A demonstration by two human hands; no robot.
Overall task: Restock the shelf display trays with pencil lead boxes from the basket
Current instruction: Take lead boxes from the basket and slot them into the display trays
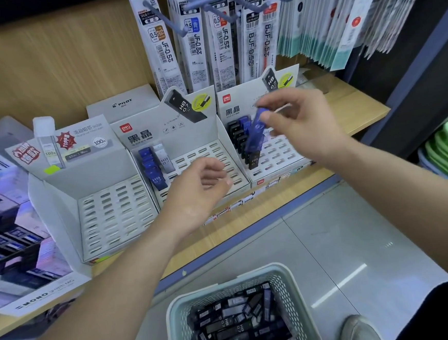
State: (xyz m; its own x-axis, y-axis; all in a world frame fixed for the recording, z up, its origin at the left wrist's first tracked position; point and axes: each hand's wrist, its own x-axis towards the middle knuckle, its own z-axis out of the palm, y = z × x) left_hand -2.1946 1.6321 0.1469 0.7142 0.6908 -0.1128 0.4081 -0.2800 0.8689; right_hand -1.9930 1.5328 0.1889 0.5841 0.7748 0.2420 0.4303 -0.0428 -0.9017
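The right hand [302, 126] is pinching a blue box [256, 129] between thumb and fingertips, tilted over the right tray [277, 152] at centre right of the frame. This is the placing step. The next move calls for aligning the box with a free slot. The left hand [195, 196] is hovering over the middle tray [202, 152], fingers loosely curled, apparently empty, though its underside is hidden. The basket [226, 279], bottom centre, is holding more boxes. Blur is obscuring the held box's label.

Three trays [118, 205], one basket [176, 311]
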